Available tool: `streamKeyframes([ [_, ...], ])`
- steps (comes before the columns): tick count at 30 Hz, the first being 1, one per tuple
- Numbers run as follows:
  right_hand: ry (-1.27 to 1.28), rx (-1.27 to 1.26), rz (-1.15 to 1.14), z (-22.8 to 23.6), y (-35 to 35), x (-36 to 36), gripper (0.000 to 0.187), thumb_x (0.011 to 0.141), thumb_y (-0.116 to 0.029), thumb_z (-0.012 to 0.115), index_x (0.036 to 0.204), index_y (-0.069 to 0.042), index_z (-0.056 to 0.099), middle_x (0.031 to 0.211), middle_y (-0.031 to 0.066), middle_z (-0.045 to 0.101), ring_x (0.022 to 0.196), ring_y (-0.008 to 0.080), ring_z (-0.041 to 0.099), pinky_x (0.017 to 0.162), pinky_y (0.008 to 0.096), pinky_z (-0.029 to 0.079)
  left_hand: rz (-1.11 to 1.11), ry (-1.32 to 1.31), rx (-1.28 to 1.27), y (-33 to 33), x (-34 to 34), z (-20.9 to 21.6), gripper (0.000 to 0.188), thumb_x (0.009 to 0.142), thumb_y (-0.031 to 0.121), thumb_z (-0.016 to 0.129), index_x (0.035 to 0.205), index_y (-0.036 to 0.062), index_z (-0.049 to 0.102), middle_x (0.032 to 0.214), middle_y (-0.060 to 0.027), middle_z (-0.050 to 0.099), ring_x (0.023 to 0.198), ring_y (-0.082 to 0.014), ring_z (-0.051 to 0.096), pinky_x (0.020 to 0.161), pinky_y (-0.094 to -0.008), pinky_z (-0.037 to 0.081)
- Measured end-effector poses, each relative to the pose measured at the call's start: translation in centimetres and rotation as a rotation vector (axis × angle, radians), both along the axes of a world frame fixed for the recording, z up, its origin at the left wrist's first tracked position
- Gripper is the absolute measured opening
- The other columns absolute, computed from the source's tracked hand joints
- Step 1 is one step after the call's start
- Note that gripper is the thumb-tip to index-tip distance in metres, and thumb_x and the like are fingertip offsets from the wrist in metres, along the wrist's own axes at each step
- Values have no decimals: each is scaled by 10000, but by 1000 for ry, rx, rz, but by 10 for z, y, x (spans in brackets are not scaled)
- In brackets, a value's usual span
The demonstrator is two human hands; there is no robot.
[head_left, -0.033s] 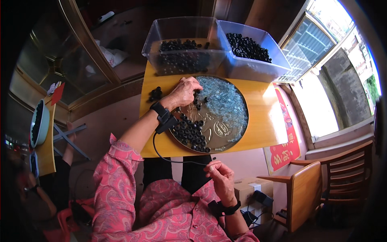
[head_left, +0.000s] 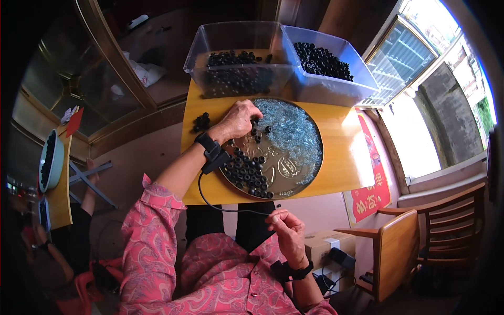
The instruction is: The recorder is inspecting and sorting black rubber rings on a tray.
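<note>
Head view: the small black ring-shaped pieces (head_left: 247, 170) lie clustered at the lower left of a round metallic tray (head_left: 286, 184) with a raised design, and a few more lie near its upper left. Small clear bluish pieces (head_left: 291, 126) cover the tray's upper right side.

I see the left hand (head_left: 242, 118) over the tray's upper left edge, fingers bent down beside those few black pieces; its fingertips are partly hidden, so I cannot tell whether it grips one. The right hand (head_left: 286, 228) is well apart, in front of the body, fingers curled toward the thumb. A thin black cable (head_left: 231, 210) reaches its fingertips, but I cannot tell whether they pinch it.

Around the tray I have a yellow wooden table (head_left: 341, 163) and, behind, two clear plastic bins (head_left: 336, 90) holding more black pieces.

Against the earlier frame, the left hand sits very slightly further left; the right hand and the heaps look unchanged.
</note>
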State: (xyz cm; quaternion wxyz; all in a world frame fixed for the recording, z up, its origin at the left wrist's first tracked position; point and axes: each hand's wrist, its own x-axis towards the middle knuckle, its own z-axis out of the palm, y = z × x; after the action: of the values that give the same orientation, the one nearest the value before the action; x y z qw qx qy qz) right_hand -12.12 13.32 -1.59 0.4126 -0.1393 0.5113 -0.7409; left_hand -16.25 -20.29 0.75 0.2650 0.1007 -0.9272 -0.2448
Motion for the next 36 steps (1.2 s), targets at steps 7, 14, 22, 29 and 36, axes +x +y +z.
streamKeyframes([
  [7, -18, 64, -10, -6, 3, -6, 115, 913, -106, 630, 878, 2, 652, 938, 71, 615, 738, 104, 558, 703, 229, 453, 158, -71, 216, -16, 15, 8, 266, 747, -56, 504, 893, 13, 715, 889, -145, 694, 849, -253, 667, 794, -341, 520],
  [14, -26, 77, 2, -4, 0, -4, 114, 914, -111, 632, 885, -2, 653, 932, 69, 620, 736, 102, 558, 704, 227, 452, 241, -120, 291, -27, 22, 4, 236, 789, -19, 531, 940, 1, 712, 899, -129, 710, 852, -208, 673, 792, -316, 524],
  [22, -22, 67, 2, -6, -3, -3, 113, 916, -98, 630, 867, 2, 649, 931, 70, 621, 747, 102, 558, 707, 229, 456, 113, -123, 117, -3, -1, 14, 184, 805, 94, 602, 925, 22, 721, 944, -169, 678, 862, -302, 665, 798, -384, 524],
  [29, 11, 79, -13, -7, -1, -2, 119, 914, -99, 636, 856, 5, 650, 934, 70, 620, 754, 103, 561, 701, 235, 463, 117, -206, 70, -2, -22, -2, 188, 799, 133, 609, 883, 1, 712, 878, -206, 684, 855, -343, 663, 797, -414, 514],
  [36, -8, 95, -7, -7, -2, -2, 126, 914, -113, 642, 862, 2, 652, 927, 66, 623, 756, 101, 562, 702, 234, 464, 146, -238, 98, -8, -28, -4, 189, 790, 152, 630, 877, 3, 707, 893, -182, 695, 868, -347, 660, 800, -413, 510],
])
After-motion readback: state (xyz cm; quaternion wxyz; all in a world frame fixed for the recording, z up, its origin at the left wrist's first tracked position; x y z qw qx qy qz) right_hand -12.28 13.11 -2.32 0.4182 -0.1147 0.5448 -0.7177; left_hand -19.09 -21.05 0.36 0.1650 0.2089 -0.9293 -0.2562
